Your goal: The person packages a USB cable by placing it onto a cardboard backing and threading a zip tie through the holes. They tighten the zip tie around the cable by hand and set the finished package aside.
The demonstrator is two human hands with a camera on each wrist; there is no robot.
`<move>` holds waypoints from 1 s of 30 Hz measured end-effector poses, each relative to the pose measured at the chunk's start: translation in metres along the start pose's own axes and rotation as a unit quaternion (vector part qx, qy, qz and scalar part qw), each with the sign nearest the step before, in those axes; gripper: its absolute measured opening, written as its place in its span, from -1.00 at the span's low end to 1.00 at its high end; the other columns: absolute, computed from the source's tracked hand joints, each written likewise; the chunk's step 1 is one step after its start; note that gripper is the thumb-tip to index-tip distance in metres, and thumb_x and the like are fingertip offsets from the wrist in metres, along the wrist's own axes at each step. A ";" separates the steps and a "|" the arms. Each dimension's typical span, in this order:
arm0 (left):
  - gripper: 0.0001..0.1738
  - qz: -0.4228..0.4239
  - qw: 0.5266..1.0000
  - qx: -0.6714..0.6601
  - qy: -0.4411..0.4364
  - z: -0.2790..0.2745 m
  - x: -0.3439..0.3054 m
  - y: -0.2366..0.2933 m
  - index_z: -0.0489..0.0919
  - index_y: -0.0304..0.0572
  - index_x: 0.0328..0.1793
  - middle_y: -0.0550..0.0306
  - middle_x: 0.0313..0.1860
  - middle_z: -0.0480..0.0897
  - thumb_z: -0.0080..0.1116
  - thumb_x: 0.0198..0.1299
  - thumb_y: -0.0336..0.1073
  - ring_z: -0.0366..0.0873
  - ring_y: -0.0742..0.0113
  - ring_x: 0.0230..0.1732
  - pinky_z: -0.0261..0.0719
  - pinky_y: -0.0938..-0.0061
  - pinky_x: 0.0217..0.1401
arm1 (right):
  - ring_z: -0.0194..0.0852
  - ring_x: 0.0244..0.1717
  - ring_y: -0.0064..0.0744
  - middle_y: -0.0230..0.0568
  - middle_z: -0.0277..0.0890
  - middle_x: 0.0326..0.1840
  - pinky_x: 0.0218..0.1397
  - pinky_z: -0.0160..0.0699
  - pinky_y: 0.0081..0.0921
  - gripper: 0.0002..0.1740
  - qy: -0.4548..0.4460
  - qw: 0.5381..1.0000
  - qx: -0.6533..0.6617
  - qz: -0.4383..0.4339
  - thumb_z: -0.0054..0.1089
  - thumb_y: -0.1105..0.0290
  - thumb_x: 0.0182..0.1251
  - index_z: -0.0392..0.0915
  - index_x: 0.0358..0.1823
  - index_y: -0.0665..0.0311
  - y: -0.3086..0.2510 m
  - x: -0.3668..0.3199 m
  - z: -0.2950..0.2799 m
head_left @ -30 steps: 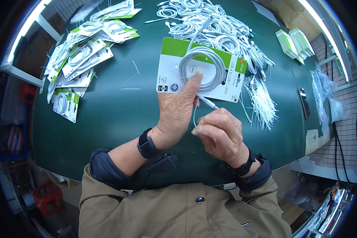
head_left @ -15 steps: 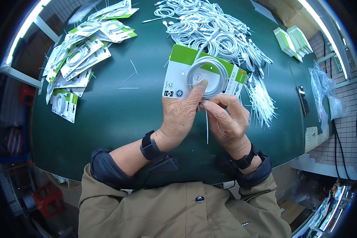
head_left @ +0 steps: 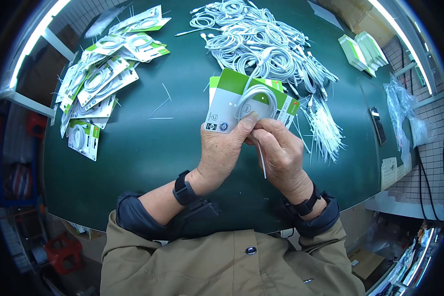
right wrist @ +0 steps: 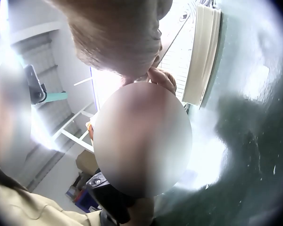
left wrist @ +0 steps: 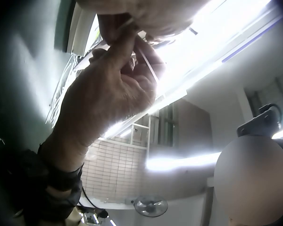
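Note:
In the head view my left hand [head_left: 221,153] grips a green-and-white cable card [head_left: 223,104] by its lower edge, thumb on the front. A coiled white USB cable [head_left: 267,90] lies against the card, and a brighter green edge shows behind it. The fingers of my right hand [head_left: 282,155] pinch a thin white cable tie [head_left: 263,163] right at the coil's lower side, beside the left thumb. Its tail hangs down below the fingers. The left wrist view shows the right hand [left wrist: 101,92] close against the other hand, with the tie [left wrist: 148,66] sticking out.
Loose coiled cables [head_left: 261,47] are heaped at the back of the green table [head_left: 133,163]. Packed cable cards [head_left: 101,81] pile up at left. On the right lie a bundle of ties [head_left: 326,133], stacked cards [head_left: 362,53], a phone [head_left: 378,126] and clear plastic bags [head_left: 404,108].
The right hand has risen to the coil's lower side, close to the left thumb, and the tie's tail now hangs below it. The card has come lower and tilted.

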State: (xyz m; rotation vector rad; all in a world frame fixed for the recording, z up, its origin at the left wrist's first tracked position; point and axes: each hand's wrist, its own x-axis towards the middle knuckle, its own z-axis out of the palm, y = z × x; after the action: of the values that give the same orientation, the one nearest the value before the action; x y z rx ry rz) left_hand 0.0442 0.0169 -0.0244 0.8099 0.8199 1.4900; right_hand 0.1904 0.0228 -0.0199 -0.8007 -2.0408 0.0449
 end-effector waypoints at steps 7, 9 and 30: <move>-0.75 0.014 0.998 0.057 -0.004 -0.001 -0.002 0.004 0.68 -0.40 0.12 0.13 -0.18 0.78 0.33 0.40 -0.42 0.72 0.51 -0.24 0.71 0.55 -0.25 | 0.74 -0.39 -0.17 -0.13 0.67 -0.11 -0.46 0.70 -0.36 -0.78 -0.016 0.999 -0.029 0.038 0.37 0.69 0.15 0.53 -0.25 0.33 -0.008 -0.006 0.000; -0.75 0.006 0.998 0.064 0.000 -0.001 -0.002 0.006 0.68 -0.41 0.11 0.13 -0.19 0.78 0.33 0.40 -0.42 0.72 0.51 -0.24 0.71 0.55 -0.24 | 0.76 -0.36 -0.16 -0.11 0.68 -0.09 -0.44 0.72 -0.36 -0.77 0.015 0.999 -0.014 0.030 0.39 0.69 0.13 0.53 -0.24 0.33 -0.004 -0.010 0.005; -0.80 0.044 0.980 0.182 -0.064 -0.004 0.010 0.023 0.71 -0.37 0.05 0.20 -0.22 0.79 0.37 0.35 -0.46 0.68 0.59 -0.29 0.64 0.58 -0.30 | 0.61 -0.50 -0.46 -0.20 0.71 -0.08 -0.53 0.57 -0.51 -0.79 0.050 0.998 -0.046 0.019 0.47 0.59 0.10 0.69 -0.21 0.28 -0.005 -0.011 -0.001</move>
State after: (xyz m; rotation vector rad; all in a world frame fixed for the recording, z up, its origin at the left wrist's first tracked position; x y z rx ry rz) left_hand 0.0287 0.0255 -0.0068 1.2156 0.9834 1.3656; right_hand 0.1927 0.0126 -0.0259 -0.8813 -1.9448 -0.0659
